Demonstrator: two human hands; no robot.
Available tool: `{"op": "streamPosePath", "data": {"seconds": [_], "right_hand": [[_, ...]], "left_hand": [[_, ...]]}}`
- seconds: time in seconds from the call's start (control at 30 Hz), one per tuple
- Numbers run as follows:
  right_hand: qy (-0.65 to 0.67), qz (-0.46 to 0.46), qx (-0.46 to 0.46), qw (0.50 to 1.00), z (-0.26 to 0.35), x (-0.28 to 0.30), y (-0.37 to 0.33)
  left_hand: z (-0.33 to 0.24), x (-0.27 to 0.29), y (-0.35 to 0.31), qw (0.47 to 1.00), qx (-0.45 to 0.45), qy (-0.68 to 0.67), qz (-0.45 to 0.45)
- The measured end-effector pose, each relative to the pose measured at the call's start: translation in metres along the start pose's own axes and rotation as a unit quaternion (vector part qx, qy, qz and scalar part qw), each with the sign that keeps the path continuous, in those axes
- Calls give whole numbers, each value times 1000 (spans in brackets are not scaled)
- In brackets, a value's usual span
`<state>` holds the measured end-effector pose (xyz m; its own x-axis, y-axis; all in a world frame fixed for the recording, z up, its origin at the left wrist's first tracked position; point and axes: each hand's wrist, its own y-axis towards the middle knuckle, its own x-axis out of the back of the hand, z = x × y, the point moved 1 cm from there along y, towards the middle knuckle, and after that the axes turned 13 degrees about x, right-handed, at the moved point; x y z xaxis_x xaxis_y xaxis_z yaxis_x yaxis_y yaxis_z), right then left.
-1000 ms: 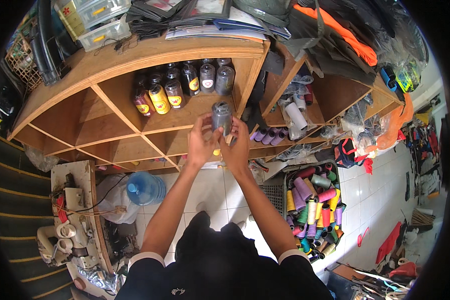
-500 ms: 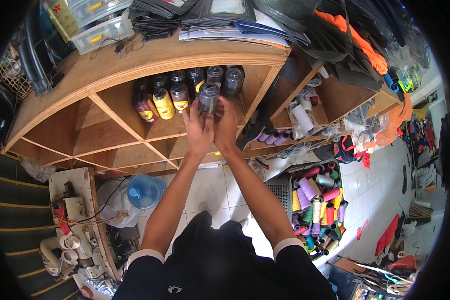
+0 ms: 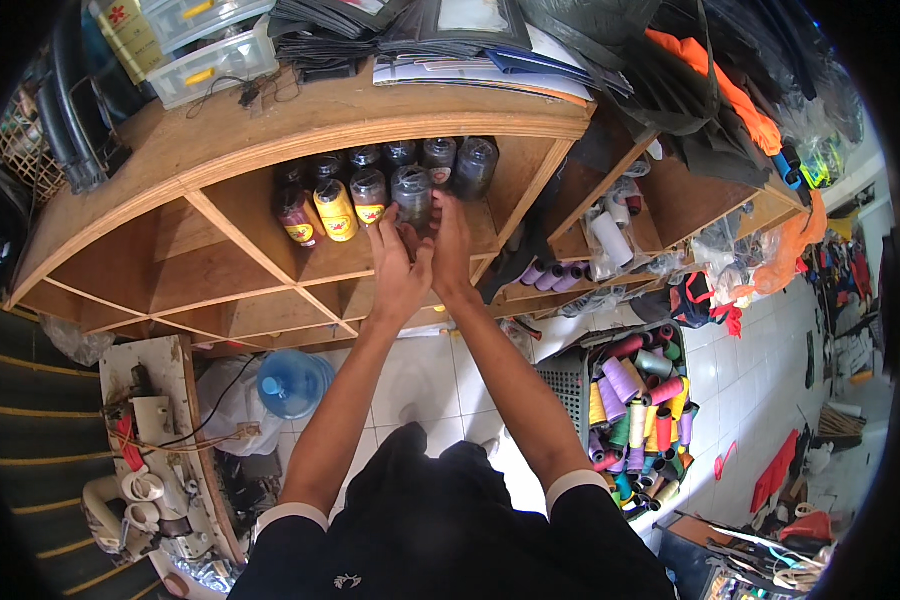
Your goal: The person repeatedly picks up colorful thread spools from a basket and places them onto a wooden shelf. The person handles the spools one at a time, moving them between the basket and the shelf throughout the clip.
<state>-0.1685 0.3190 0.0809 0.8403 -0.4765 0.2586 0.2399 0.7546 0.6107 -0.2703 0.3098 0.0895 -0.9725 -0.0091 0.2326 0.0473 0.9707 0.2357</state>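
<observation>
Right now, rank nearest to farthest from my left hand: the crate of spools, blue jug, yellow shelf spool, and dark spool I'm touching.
From your left hand, in the head view:
1. Dark spool: just ahead, at the hand.
2. Yellow spool: ahead, to the left.
3. Blue jug, lower left, and crate of spools, lower right: too close to call.

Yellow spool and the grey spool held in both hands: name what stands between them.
In the head view, a yellow-labelled brownish spool stands between the yellow spool and the held grey spool.
</observation>
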Motion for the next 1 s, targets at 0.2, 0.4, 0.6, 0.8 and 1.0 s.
{"op": "streamPosePath", "data": {"seconds": [0.2, 0.4, 0.6, 0.8, 1.0], "right_hand": [[-33, 8, 68, 997, -6, 4, 2], [-12, 44, 41, 998, 0, 2, 3], [-53, 44, 52, 996, -8, 0, 1], [-82, -28, 67, 994, 30, 42, -37], [-103, 144, -67, 982, 38, 141, -194]], "left_hand": [[-3, 0, -4, 1000, 2, 10, 4], [2, 5, -6, 1000, 3, -2, 8], [1, 6, -9, 1000, 10, -16, -21], [36, 32, -67, 985, 58, -121, -107], [148, 83, -196, 967, 89, 197, 138]]}}
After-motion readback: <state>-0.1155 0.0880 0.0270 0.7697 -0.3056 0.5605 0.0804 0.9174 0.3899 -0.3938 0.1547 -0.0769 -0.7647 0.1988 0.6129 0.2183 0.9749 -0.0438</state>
